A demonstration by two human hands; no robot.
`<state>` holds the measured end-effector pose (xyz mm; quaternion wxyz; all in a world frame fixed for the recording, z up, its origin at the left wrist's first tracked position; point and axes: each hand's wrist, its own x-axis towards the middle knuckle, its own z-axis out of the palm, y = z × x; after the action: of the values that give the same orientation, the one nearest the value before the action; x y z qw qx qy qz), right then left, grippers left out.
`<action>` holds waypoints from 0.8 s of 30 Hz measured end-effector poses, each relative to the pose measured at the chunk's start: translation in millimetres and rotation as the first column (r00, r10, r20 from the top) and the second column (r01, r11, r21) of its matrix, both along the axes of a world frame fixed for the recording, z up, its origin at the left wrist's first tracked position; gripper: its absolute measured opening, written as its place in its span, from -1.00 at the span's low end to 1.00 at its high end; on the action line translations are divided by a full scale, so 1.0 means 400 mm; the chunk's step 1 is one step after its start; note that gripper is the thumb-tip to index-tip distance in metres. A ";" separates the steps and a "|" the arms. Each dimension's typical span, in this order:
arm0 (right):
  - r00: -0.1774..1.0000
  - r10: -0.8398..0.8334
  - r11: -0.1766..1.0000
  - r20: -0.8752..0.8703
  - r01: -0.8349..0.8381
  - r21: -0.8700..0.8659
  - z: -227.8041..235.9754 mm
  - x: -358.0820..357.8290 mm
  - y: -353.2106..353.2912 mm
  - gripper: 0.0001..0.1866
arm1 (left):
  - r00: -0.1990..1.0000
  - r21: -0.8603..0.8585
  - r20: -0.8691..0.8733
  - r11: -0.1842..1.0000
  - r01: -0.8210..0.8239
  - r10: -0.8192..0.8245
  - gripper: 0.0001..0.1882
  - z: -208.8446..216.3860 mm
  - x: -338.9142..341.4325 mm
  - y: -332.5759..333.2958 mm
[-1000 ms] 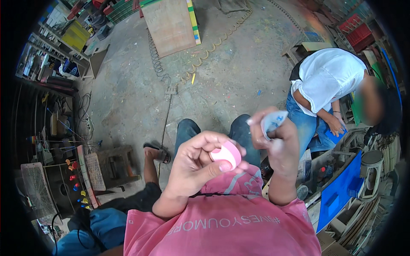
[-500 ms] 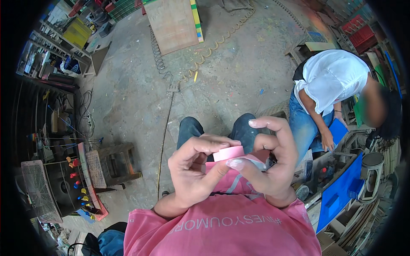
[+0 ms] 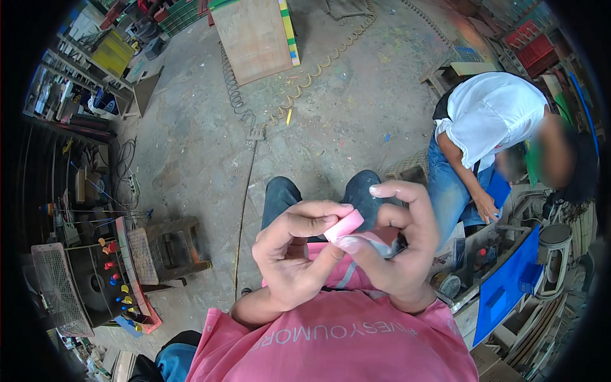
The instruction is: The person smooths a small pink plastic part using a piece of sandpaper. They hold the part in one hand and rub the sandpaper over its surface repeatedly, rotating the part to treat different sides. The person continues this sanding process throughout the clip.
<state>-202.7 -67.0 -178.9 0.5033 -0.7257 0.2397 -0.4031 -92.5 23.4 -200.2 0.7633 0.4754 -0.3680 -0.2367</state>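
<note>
In front of my chest, my left hand (image 3: pixel 296 245) pinches a small pink block (image 3: pixel 344 225) between thumb and fingers. The block is tilted, its right end higher than its left. My right hand (image 3: pixel 401 245) grips a bent piece of sandpaper (image 3: pixel 387 236), reddish on one face and pale on the other, close against the block's lower right side. Pale dust coats the right thumb and fingertips. The right index finger is raised and curved above the sandpaper. Part of the sandpaper is hidden inside the right hand.
On the right a co-worker in a white shirt (image 3: pixel 493 118) bends over a blue piece (image 3: pixel 498 188). A blue board (image 3: pixel 506 290) lies near a round stool (image 3: pixel 555 245). At left stand a worn stool (image 3: pixel 167 248) and a rack with coloured handles (image 3: pixel 114 279). Coiled hoses (image 3: pixel 305 83) cross the floor.
The pink block has turned from nearly level to tilted, its right end up. Both hands have shifted only slightly. The co-worker's hand has moved a little on the blue piece.
</note>
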 end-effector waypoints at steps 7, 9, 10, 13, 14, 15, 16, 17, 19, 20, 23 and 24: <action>0.998 -0.046 0.992 -0.046 0.051 0.115 0.005 -0.017 -0.015 -0.52 | 0.999 0.003 0.043 1.000 0.006 -0.006 -0.77 0.000 -0.010 -0.008; 0.997 -0.068 0.991 -0.029 0.071 0.111 0.002 -0.019 -0.022 -0.55 | 1.000 -0.011 0.003 1.000 0.028 -0.028 -0.76 -0.001 -0.016 -0.008; 0.996 -0.080 0.989 -0.029 0.083 0.123 0.004 -0.022 -0.023 -0.56 | 0.999 -0.018 -0.016 0.999 0.039 -0.040 -0.75 -0.002 -0.019 -0.009; 0.995 -0.102 0.985 -0.024 0.104 0.139 0.011 -0.027 -0.024 -0.56 | 0.996 -0.061 -0.025 0.994 0.086 -0.087 -0.73 -0.001 -0.021 -0.013; 0.994 -0.107 0.984 -0.022 0.109 0.142 0.011 -0.030 -0.022 -0.56 | 0.995 -0.071 -0.034 0.993 0.096 -0.098 -0.73 -0.003 -0.022 -0.014; 0.994 -0.110 0.982 -0.016 0.111 0.153 0.012 -0.033 -0.019 -0.56 | 0.993 -0.081 -0.044 0.991 0.105 -0.109 -0.73 -0.005 -0.023 -0.015; 0.994 -0.113 0.980 -0.010 0.113 0.164 0.013 -0.035 -0.013 -0.55 | 0.991 -0.091 -0.053 0.989 0.115 -0.120 -0.72 -0.006 -0.024 -0.016; 0.993 -0.115 0.978 -0.003 0.113 0.175 0.014 -0.036 -0.010 -0.55 | 0.990 -0.101 -0.056 0.987 0.126 -0.132 -0.72 -0.005 -0.024 -0.017; 0.993 -0.114 0.980 0.016 0.110 0.166 0.012 -0.039 -0.006 -0.55 | 0.986 -0.123 -0.060 0.981 0.148 -0.156 -0.72 -0.003 -0.022 -0.018; 0.993 -0.113 0.981 0.025 0.107 0.162 0.011 -0.039 -0.005 -0.55 | 0.985 -0.122 -0.063 0.981 0.151 -0.159 -0.72 -0.002 -0.022 -0.017; 0.991 -0.129 0.981 0.041 0.121 0.149 0.010 -0.037 -0.004 -0.54 | 0.983 -0.127 -0.068 0.979 0.158 -0.168 -0.73 0.002 -0.023 -0.015; 0.991 -0.132 0.983 0.031 0.127 0.134 0.011 -0.037 -0.003 -0.54 | 0.983 -0.133 -0.067 0.978 0.160 -0.170 -0.73 0.001 -0.024 -0.015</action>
<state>-217.4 -68.2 -174.7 0.5273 -0.6657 0.3024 -0.4328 -102.3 17.3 -199.7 0.7834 0.3841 -0.3904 -0.2938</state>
